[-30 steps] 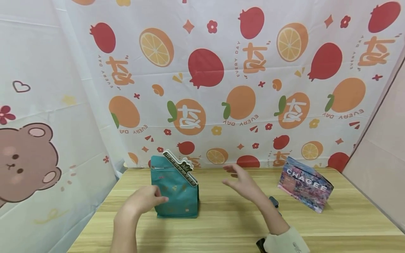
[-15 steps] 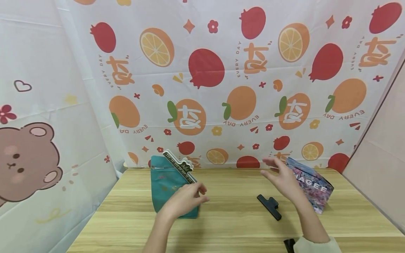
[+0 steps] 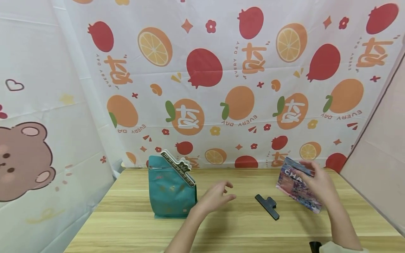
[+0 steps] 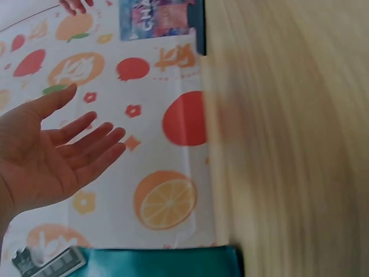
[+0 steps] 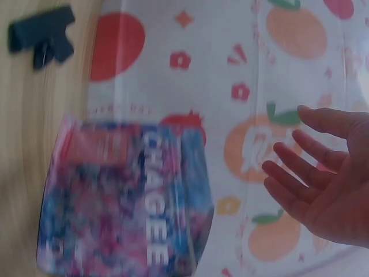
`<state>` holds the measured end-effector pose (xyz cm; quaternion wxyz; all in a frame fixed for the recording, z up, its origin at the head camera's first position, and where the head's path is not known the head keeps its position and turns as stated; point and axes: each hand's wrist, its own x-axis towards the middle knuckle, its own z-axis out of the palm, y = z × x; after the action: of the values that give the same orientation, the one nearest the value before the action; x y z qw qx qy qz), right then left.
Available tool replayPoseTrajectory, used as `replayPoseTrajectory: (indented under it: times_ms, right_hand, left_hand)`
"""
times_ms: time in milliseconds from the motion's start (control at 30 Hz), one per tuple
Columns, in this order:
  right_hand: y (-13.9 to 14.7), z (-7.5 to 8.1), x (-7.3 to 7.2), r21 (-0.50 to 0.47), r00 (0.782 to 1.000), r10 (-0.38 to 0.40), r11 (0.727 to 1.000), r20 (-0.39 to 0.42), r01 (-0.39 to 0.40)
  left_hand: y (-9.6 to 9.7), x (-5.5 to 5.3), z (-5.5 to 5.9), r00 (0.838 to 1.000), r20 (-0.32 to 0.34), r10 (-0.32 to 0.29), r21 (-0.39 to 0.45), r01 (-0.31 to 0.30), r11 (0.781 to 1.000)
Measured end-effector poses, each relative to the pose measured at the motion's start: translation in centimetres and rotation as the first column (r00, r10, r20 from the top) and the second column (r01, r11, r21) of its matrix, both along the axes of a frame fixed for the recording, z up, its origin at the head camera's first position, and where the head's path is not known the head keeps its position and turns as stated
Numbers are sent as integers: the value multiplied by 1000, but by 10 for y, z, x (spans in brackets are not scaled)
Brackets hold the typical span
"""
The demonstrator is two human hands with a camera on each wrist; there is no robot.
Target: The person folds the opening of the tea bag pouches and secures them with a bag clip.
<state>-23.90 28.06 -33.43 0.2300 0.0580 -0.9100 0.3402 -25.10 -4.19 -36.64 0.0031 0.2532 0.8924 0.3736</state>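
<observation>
Right hand (image 3: 317, 181): fingers spread, slightly bent, nothing pinched; wrist view shows a gap between fingertips and bag. Left hand (image 3: 215, 196): fingers apart and relaxed, palm bare, hovering over mid-table. CHAGEE bag (image 3: 292, 191) sits just beside the right hand at its 8 to 9 o'clock, partly behind it in the head view; on the table (image 3: 126, 221) that's 2 o'clock, with 12 at the far edge. Bag stands, turned askew. My read: light, soft-walled, smooth film, likely a bit slippery, hard to break but easy to crease. Can't tell how full. Best hold: pinch the top band above the lettering, or both side edges; don't squeeze mid-panel. Black clip (image 3: 267, 206) lies loose at the bag's 8 o'clock, near it. Farther out, teal bag (image 3: 172, 193) stands at table 10 o'clock, patterned clip (image 3: 178, 167) slanted across its top corner. Fruit-print backdrop (image 3: 202, 21) at 12.
</observation>
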Motion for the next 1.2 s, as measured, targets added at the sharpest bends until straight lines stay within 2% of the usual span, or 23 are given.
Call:
replayPoseTrajectory:
  times_ms: [200,367,467,667,800,933,1200]
  right_hand:
    - [36,-8,4,54,995,-48,998,86,44]
    - [62,-21,5,56,987,-37,998,160,28]
    - [72,-32,1,43,987,-17,999,162,10]
    - [84,-48,-9,70,970,-55,997,237,40]
    - [87,-54,-13,90,970,-87,994,226,68]
    - [88,-58,-15,88,977,-109,992,181,94]
    - [86,-66,-20,33,985,-103,995,137,99]
  left_hand:
    - [14,-9,-9,1000,27,7,61,-9,998]
    - [24,-18,-13,998,58,5,85,-10,996]
    - [28,-23,-16,998,70,2,80,-8,997]
    - [37,-31,-24,996,87,-25,29,22,999]
    - [45,-36,-28,996,80,-40,5,40,999]
    - [55,-41,-29,997,60,-44,-21,45,999]
    - [80,-50,-29,998,51,-27,-37,29,999]
